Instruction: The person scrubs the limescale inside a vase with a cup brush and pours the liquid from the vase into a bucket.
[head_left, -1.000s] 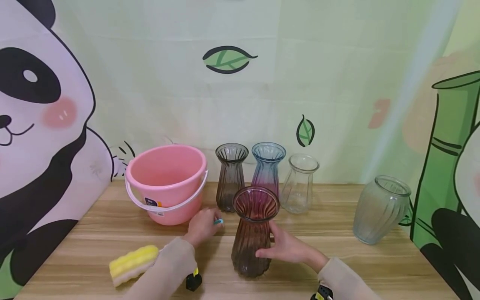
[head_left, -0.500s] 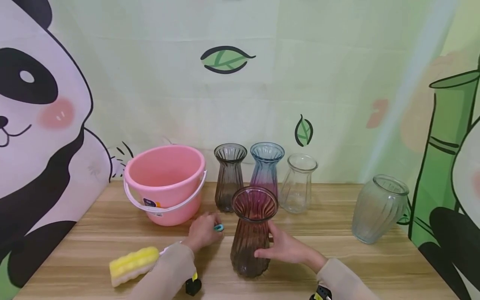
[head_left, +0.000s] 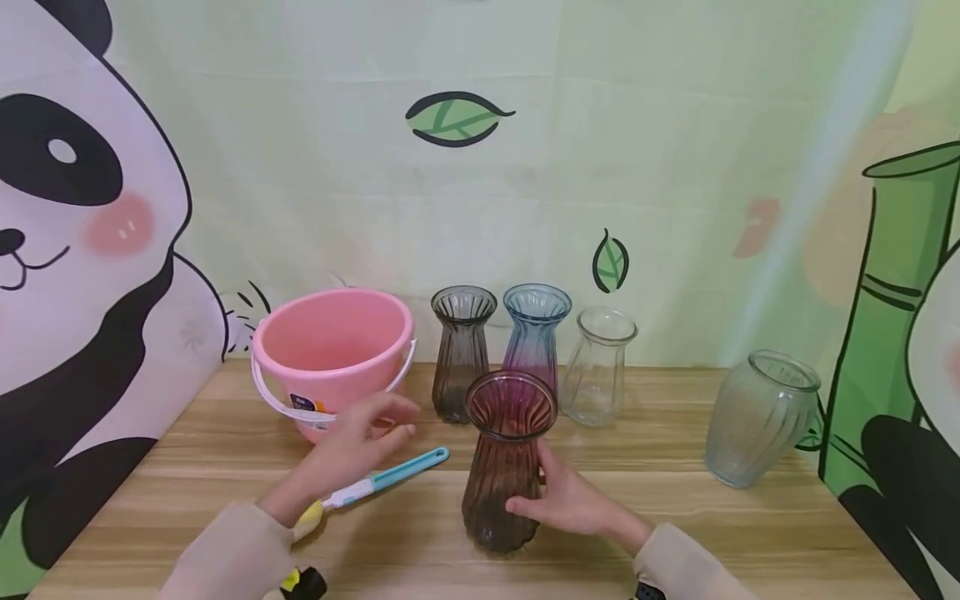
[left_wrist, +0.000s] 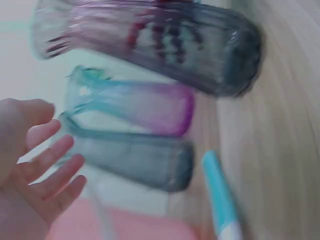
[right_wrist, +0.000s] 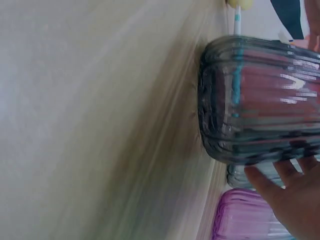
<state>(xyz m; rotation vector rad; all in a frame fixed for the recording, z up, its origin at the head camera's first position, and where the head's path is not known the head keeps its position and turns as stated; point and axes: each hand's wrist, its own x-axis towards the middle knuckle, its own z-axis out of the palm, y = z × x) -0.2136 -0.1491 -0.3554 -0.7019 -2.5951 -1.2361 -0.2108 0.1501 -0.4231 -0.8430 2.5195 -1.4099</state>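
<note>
A ribbed glass vase (head_left: 501,492), reddish at its flared mouth and smoky grey below, stands upright near the front of the table. My right hand (head_left: 573,493) grips its right side, thumb across the front and fingers passing behind; the right wrist view shows fingertips (right_wrist: 255,175) at the glass. With fingers spread and holding nothing, my left hand (head_left: 356,450) hovers in front of the pink bucket (head_left: 333,367). Below that hand lies a sponge brush with a turquoise-and-white handle (head_left: 408,468). Its yellow sponge head (head_left: 307,522) is mostly hidden by the left wrist.
Behind the held vase stand a grey vase (head_left: 459,367), a blue-to-pink vase (head_left: 537,333) and a clear vase (head_left: 596,375). Farther right is a frosted rounded glass jar (head_left: 761,421). A printed cloth backdrop (head_left: 675,125) hangs along the table's back edge.
My left hand has let go of the brush handle and lifted up and to the left, so the handle now shows on the table. My right hand keeps its grip on the vase.
</note>
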